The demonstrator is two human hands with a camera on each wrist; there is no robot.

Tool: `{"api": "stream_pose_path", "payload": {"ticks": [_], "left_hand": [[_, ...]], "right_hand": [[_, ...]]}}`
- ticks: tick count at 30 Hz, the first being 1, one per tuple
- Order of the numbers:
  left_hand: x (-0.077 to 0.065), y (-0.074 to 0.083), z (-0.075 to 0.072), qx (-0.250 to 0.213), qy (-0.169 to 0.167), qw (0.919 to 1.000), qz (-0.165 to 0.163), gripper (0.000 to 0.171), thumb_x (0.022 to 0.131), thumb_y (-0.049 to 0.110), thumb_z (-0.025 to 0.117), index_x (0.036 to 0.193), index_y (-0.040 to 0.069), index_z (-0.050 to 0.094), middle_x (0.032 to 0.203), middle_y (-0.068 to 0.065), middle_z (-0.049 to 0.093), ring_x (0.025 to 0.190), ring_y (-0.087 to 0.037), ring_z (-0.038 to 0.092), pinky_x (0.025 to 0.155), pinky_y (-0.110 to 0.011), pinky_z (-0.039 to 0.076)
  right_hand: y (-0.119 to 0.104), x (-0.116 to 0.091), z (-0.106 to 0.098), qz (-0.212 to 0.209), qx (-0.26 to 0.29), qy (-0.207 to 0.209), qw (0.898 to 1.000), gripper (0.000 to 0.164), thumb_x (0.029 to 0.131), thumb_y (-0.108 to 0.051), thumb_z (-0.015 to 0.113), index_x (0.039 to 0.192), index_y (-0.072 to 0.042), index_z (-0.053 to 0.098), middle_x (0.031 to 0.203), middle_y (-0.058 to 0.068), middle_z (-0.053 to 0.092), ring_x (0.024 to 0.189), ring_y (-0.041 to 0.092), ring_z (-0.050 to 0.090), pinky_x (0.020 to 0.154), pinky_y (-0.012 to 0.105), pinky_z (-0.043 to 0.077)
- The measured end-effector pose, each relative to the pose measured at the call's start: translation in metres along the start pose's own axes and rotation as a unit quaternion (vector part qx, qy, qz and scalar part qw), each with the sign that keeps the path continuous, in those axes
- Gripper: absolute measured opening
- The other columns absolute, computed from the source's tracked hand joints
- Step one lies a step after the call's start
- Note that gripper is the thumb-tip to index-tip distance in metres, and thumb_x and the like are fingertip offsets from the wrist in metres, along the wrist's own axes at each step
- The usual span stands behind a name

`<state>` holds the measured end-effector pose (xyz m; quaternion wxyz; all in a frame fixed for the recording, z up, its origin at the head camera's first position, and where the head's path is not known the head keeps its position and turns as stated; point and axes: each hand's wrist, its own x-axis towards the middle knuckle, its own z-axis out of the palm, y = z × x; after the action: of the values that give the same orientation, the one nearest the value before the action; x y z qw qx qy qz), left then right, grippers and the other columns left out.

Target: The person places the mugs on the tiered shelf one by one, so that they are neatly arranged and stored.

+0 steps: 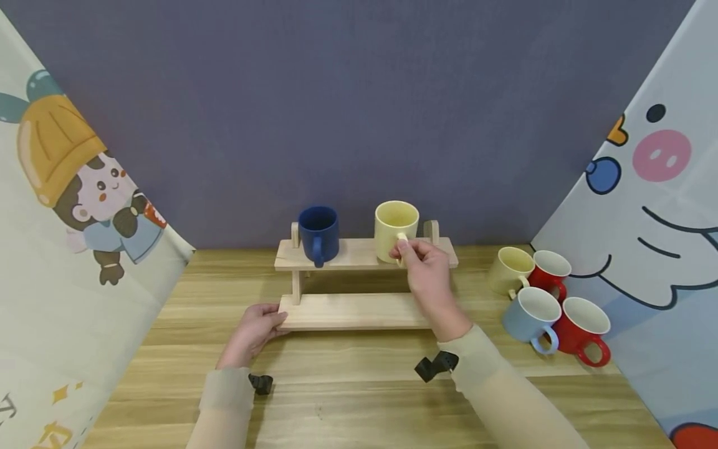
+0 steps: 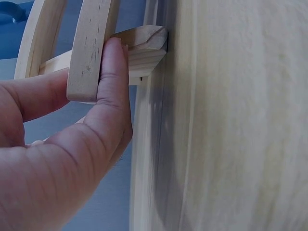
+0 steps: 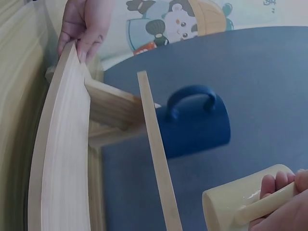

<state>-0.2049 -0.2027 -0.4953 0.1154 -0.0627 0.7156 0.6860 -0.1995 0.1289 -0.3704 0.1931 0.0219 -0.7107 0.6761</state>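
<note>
A two-tier wooden rack (image 1: 348, 312) stands on the table by the back wall. My left hand (image 1: 255, 330) pinches the left end of its lower shelf; in the left wrist view the thumb and fingers (image 2: 113, 82) lie on both faces of the board. With my right hand (image 1: 429, 274) I pinch the handle of a pale yellow mug (image 1: 387, 234), upright at the right part of the upper shelf. The right wrist view shows this yellow mug (image 3: 226, 202) a little off the shelf board. A dark blue mug (image 1: 320, 234) sits on the upper shelf's left part, handle toward me.
On the table to the right, several mugs stand close together: another yellow mug (image 1: 507, 271), a light blue mug (image 1: 530, 315), a red mug (image 1: 580, 330) in front and a second red mug (image 1: 552, 271) behind. Printed cloth walls flank both sides.
</note>
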Motion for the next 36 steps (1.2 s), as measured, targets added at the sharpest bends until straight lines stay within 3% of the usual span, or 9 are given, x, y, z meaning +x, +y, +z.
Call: {"api": "stream_pose_path", "payload": {"ticks": [8,16,25,36], "left_hand": [[-0.001,0.0,-0.001,-0.003,-0.005,1.0,-0.001,0.044,0.105,-0.004,0.05,0.14,-0.025,0.035,0.132,-0.042,0.048,0.115,-0.044,0.06,0.089,-0.04,0.059],[0.0,0.001,0.0,-0.011,-0.002,0.9999,-0.001,0.046,0.104,-0.005,0.05,0.14,-0.027,0.032,0.132,-0.043,0.046,0.114,-0.044,0.06,0.089,-0.039,0.059],[0.0,0.001,-0.003,0.004,-0.008,0.9999,0.004,0.045,0.105,-0.004,0.051,0.139,-0.027,0.034,0.128,-0.042,0.052,0.11,-0.041,0.063,0.086,-0.039,0.06],[0.003,0.001,-0.006,0.026,-0.017,0.9995,0.005,0.043,0.104,-0.004,0.052,0.138,-0.026,0.036,0.121,-0.037,0.059,0.102,-0.034,0.066,0.085,-0.041,0.061]], "right_hand": [[0.003,0.004,0.033,-0.015,0.025,-0.004,1.0,0.026,0.102,-0.019,0.067,0.093,0.004,0.074,0.09,0.015,0.072,0.09,0.024,0.065,0.08,0.029,0.052],[0.009,0.005,0.053,-0.013,0.03,0.01,0.999,0.024,0.101,-0.017,0.068,0.089,0.003,0.075,0.086,0.013,0.072,0.088,0.024,0.067,0.077,0.028,0.053],[0.022,0.004,0.069,-0.006,0.049,0.023,0.998,0.022,0.101,-0.013,0.068,0.088,0.003,0.074,0.085,0.012,0.071,0.086,0.025,0.067,0.078,0.03,0.056],[0.031,-0.001,0.076,-0.004,0.03,0.018,0.999,0.024,0.101,-0.019,0.069,0.09,0.001,0.076,0.087,0.012,0.073,0.089,0.025,0.064,0.076,0.029,0.051]]}}
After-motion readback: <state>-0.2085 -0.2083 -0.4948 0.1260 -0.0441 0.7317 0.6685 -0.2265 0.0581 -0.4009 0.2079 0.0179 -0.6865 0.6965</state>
